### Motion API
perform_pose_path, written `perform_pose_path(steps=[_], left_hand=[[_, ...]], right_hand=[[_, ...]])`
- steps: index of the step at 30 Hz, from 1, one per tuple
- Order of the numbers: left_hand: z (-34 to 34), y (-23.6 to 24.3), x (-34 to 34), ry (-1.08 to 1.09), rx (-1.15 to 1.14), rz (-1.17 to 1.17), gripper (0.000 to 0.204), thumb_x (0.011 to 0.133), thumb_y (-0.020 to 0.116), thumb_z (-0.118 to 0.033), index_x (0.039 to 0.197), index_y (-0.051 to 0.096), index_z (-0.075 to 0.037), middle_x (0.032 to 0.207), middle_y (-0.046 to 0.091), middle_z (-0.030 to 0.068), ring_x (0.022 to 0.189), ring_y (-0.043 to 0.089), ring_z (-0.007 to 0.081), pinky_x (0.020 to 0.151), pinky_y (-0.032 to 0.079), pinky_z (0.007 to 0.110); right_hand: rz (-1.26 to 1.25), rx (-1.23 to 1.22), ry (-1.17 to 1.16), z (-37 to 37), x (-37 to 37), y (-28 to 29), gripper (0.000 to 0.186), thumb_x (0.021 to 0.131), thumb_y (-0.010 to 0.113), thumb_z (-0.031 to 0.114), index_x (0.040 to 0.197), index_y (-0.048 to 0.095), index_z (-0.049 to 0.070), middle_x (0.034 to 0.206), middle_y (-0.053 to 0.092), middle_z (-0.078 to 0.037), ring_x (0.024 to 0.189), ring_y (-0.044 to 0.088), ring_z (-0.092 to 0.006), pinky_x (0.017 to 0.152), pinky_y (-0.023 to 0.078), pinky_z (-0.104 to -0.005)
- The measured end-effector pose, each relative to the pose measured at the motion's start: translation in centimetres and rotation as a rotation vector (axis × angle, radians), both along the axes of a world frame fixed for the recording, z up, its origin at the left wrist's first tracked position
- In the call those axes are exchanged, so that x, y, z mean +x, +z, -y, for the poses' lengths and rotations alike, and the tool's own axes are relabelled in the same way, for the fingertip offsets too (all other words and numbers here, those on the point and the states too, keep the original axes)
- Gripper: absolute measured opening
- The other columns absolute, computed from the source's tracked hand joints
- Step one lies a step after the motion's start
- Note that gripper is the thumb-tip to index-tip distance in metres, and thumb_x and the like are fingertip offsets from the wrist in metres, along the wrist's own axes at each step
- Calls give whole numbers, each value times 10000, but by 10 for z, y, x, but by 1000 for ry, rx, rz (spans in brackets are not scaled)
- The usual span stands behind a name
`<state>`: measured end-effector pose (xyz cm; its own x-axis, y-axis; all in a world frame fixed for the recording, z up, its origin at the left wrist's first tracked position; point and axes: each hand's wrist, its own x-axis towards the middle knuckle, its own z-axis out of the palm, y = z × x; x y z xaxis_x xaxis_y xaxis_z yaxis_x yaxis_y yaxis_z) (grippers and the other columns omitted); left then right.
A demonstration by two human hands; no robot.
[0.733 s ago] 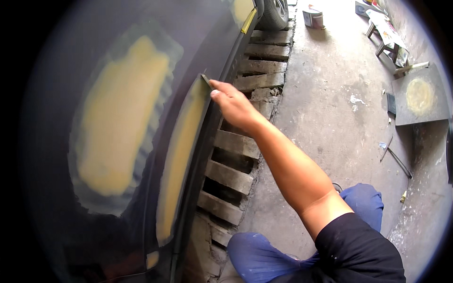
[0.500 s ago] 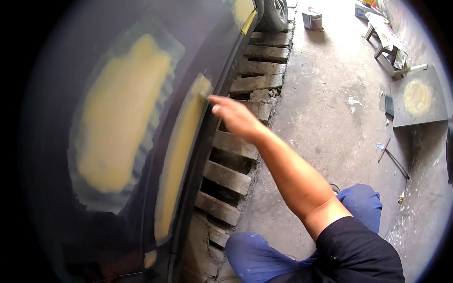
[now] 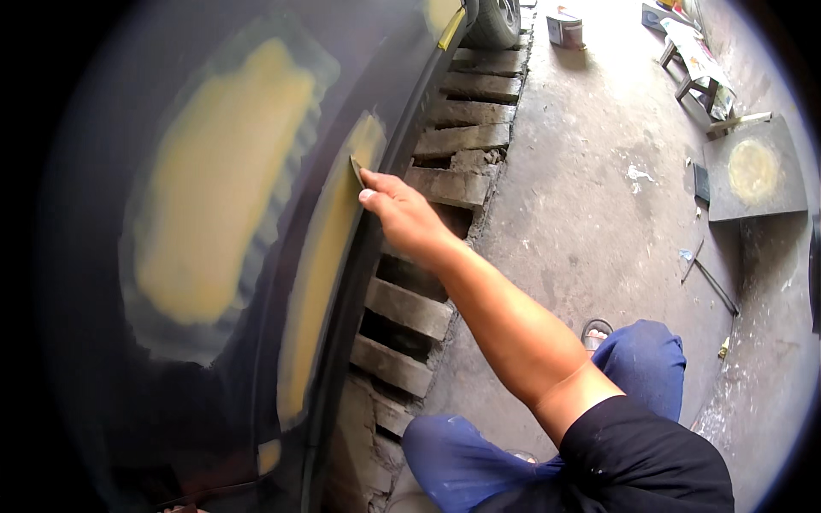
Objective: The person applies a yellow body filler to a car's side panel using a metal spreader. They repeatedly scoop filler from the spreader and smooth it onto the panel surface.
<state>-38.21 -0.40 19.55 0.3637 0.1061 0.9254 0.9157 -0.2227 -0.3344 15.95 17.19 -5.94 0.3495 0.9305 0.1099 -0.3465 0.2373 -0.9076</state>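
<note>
My right hand (image 3: pixel 386 205) grips a thin, dark flat piece (image 3: pixel 356 169), held against the upper part of a long tan filler strip (image 3: pixel 318 265) on the dark car body (image 3: pixel 128 103). Left of that strip, a larger tan patch (image 3: pixel 218 188) has a grey-green feathered border. A few fingertips of my left hand (image 3: pixel 181 509) peek in at the bottom edge; their shape cannot be made out.
Concrete slats (image 3: pixel 402 303) with gaps run beside the car, near a wheel (image 3: pixel 496 21). Along the right are a tin (image 3: pixel 564 32), a low stand (image 3: pixel 693 64), a grey board (image 3: pixel 727 197) and thin rods (image 3: pixel 718 286). My bent knees (image 3: pixel 641 368) are below.
My right hand has moved down the tan strip with the flat piece from its upper tip. The whole view has shifted slightly, and fingertips now show at the bottom left edge.
</note>
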Motion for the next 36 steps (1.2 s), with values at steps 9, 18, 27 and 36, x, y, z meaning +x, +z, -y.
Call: perform_pose_path(steps=[9, 18, 27, 36], left_hand=[[1, -2, 26, -1125, -538, 903, 442, 889, 493, -25, 1324, 447, 41, 1375, 460, 192, 1226, 493, 308, 1025, 432, 393], [-5, -10, 52, -1237, -520, 916, 445, 861, 489, -4, 1304, 474, 41, 1337, 498, 175, 1237, 485, 285, 1074, 365, 402], [-4, -14, 56, -1209, -474, 944, 413, 863, 484, 2, 1273, 507, 35, 1308, 532, 165, 1201, 520, 276, 1079, 358, 400], [-2, -17, 61, -1256, -622, 773, 436, 876, 423, -52, 1296, 441, 64, 1269, 515, 199, 1101, 573, 292, 987, 462, 399]], right_hand=[[50, -8, 57, 49, -59, 13, 509, 940, 469, 245, 1373, 416, -17, 1417, 412, -160, 1321, 396, -278, 1093, 302, -333], [105, 0, 33, 92, -135, 10, 516, 932, 510, 250, 1356, 426, -33, 1393, 421, -198, 1311, 404, -312, 1082, 319, -347], [175, 6, 73, 136, -200, 13, 525, 930, 515, 266, 1357, 424, -27, 1395, 399, -228, 1298, 392, -365, 1079, 317, -391], [166, 13, 73, 168, -255, 16, 536, 928, 538, 260, 1364, 416, -27, 1407, 375, -256, 1274, 396, -408, 1069, 317, -423]])
